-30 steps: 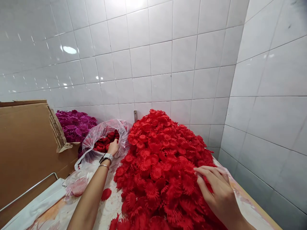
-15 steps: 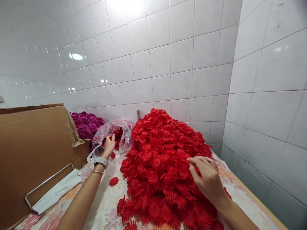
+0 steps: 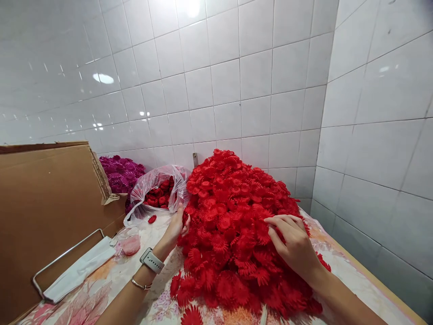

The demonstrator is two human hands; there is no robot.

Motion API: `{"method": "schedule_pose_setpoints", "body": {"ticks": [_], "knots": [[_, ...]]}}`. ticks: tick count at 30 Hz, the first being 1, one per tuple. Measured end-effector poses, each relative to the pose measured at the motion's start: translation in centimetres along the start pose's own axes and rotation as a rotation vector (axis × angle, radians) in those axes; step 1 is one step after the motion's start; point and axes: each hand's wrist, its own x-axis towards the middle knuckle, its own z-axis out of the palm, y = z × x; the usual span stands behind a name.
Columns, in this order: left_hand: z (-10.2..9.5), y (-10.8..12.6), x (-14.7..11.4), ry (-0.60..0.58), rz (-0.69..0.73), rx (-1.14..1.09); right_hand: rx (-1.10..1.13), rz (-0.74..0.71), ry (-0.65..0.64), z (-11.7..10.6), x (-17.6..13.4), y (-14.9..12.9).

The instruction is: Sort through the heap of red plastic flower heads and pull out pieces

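Observation:
A large heap of red artificial flowers (image 3: pixel 230 234) with thin fringed petals fills the middle of the table. My left hand (image 3: pixel 176 224), with a watch and a bracelet at its wrist, is at the heap's left edge, fingers curled round a dark red flower (image 3: pixel 185 219). My right hand (image 3: pixel 291 239) rests over the heap's right side. Its fingertips are drawn together at the red petals; what they pinch is hard to make out. Behind my left hand lies an open clear plastic bag (image 3: pixel 137 198) with dark red flowers (image 3: pixel 158 196) inside.
A cardboard box (image 3: pixel 50 203) stands at the left, with a metal wire handle (image 3: pixel 67 250) and a white strip (image 3: pixel 79 271) beside it. Purple flowers (image 3: pixel 122 174) are piled behind. A small pink object (image 3: pixel 131 245) and a loose flower (image 3: pixel 152 219) lie on the floral tablecloth (image 3: pixel 131 275). Tiled walls close the back and right.
My left hand has come out of the bag's mouth and moved right to the heap's edge with a dark red flower. My right hand has stayed nearly in place.

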Motion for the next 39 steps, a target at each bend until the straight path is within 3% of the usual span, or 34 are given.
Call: {"method": "schedule_pose_setpoints", "body": {"ticks": [7, 14, 23, 30, 39], "knots": [[-0.2, -0.4, -0.1, 0.087, 0.041, -0.232, -0.014, 0.001, -0.017, 0.1, -0.2, 0.0], [0.1, -0.2, 0.1, 0.080, 0.066, -0.449, -0.022, 0.014, -0.018, 0.1, -0.3, 0.1], [-0.4, 0.0, -0.3, 0.045, 0.050, -0.477, -0.025, 0.025, -0.023, 0.1, -0.3, 0.1], [-0.1, 0.7, -1.0, -0.050, -0.065, -0.475, -0.026, 0.022, -0.015, 0.0, -0.3, 0.1], [-0.3, 0.9, -1.2, 0.058, -0.047, -0.547, -0.027, 0.019, -0.021, 0.1, -0.5, 0.1]]}}
